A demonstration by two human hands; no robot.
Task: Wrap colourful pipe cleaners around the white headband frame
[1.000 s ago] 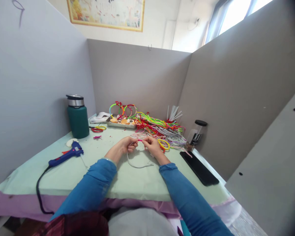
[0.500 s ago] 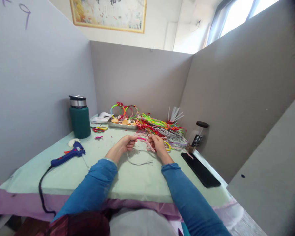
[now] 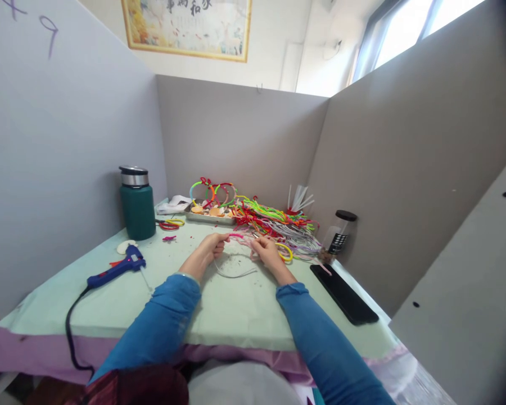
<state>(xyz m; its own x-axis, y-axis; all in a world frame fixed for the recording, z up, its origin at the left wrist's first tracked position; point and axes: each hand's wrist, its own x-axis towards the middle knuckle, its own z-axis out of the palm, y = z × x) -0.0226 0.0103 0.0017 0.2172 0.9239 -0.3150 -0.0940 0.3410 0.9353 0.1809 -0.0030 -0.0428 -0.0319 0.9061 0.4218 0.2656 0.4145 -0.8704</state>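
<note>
Pinched together, the fingertips of the left hand (image 3: pixel 213 247) make a small, firm grip on one end of a pink strip (image 3: pixel 236 235). From where I watch, the right hand (image 3: pixel 267 253) has its fingers pressed together too, at the strip's paler end; just what lies between them I cannot tell, as a thin point beside them is too small to name. The strip spans the gap between the hands, over the middle of the worktop (image 3: pixel 227 326) and nearer its far edge than its near one. A thin grey wire (image 3: pixel 236 277) curves out from beneath the left hand.

I judge the strip very light, soft and fuzzy on the outside with some springy stiffness within, so it should bend readily and hold a curve. It looks neither slippery nor fragile, though a hard pinch might kink it. I would take it close to its ends, with fingertips only.

Just beyond the right hand lie a yellow ring (image 3: pixel 290 254) and a tangled pile of cords (image 3: pixel 278 222). Toward the worktop's left edge I see a glue gun (image 3: pixel 109 275), with a green bottle (image 3: pixel 138 211) farther back; a phone (image 3: pixel 343 295) lies along the right edge.
</note>
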